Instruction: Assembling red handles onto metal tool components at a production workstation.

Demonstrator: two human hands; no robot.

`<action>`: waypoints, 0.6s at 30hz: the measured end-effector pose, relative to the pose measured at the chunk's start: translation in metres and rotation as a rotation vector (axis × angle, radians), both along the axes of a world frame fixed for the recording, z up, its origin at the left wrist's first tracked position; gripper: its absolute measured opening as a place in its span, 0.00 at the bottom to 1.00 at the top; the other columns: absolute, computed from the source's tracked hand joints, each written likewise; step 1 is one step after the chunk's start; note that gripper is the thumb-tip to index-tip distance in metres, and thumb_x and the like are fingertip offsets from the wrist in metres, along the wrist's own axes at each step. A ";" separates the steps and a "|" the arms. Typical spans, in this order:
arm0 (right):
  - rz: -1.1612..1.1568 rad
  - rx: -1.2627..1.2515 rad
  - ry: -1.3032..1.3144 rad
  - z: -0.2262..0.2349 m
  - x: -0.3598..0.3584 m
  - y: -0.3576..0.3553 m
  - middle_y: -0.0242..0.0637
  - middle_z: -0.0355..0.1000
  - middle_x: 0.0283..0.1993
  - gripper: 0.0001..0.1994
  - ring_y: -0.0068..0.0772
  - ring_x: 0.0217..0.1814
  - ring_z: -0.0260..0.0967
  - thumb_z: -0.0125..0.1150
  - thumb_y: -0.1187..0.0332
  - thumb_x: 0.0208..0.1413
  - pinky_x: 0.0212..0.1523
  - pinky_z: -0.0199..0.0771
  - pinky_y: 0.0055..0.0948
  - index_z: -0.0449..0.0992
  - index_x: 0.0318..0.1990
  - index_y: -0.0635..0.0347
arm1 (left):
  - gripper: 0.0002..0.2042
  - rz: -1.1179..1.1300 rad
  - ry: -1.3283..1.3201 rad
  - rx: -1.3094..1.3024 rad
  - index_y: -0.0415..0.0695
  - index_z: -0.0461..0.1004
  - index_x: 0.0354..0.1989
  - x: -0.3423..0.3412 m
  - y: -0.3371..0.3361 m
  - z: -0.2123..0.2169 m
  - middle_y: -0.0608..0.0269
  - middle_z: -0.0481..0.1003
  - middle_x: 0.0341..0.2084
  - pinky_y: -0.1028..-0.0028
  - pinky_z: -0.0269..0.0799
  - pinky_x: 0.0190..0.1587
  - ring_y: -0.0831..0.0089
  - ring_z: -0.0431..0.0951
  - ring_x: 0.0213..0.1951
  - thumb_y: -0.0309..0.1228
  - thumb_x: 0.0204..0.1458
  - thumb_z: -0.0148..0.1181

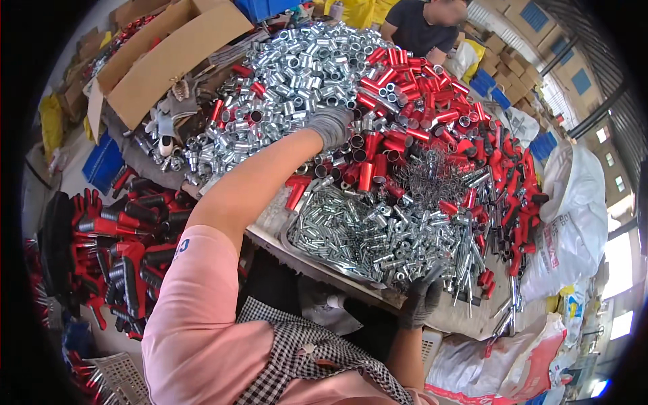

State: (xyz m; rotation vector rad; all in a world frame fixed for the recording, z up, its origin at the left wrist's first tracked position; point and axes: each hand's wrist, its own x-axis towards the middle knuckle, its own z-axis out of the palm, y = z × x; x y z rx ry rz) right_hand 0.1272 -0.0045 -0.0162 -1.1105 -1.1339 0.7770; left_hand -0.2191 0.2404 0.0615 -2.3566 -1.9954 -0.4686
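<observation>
My left hand (331, 127), in a grey knit glove, reaches far across the table into the heap. It lies where the silver metal sleeves (297, 84) meet the red tubes (368, 172); its fingertips are hidden among the parts. My right hand (421, 298), in a darker grey glove, is at the near edge beside a metal tray (289, 237). Its fingers point up over small silver fittings (398, 253), thumb and fingers apart, and I make out nothing held. Thin metal pins (324, 226) fill the tray's left part. Beyond them lies a tangle of wire springs (428, 172).
Red-handled parts (516, 196) line the table's right side, next to white sacks (567, 223). Red-and-black tools (128, 256) are piled at the left, below a blue bin (104, 162). A cardboard box (175, 67) stands far left. Another person (422, 30) sits across the table.
</observation>
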 end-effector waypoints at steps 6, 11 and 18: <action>-0.152 0.078 -0.111 -0.019 0.009 0.016 0.21 0.58 0.27 0.11 0.14 0.26 0.51 0.52 0.65 0.58 0.27 0.53 0.18 0.66 0.45 0.60 | 0.21 -0.098 0.219 -0.136 0.43 0.76 0.43 0.006 0.018 -0.009 0.50 0.78 0.37 0.60 0.74 0.40 0.54 0.78 0.39 0.40 0.41 0.62; -0.174 0.197 -0.146 0.004 -0.013 0.016 0.31 0.68 0.33 0.11 0.22 0.31 0.62 0.55 0.64 0.54 0.34 0.64 0.21 0.70 0.36 0.65 | 0.18 -0.201 0.206 -0.132 0.44 0.76 0.43 -0.010 0.009 0.018 0.51 0.78 0.31 0.61 0.75 0.39 0.54 0.79 0.37 0.38 0.42 0.61; -0.159 -0.054 -0.119 0.008 -0.007 0.010 0.31 0.70 0.40 0.15 0.22 0.37 0.62 0.58 0.60 0.55 0.39 0.64 0.23 0.71 0.42 0.64 | 0.11 -0.004 0.445 -0.127 0.42 0.77 0.34 -0.044 0.029 0.059 0.50 0.77 0.27 0.63 0.74 0.39 0.55 0.79 0.36 0.33 0.44 0.58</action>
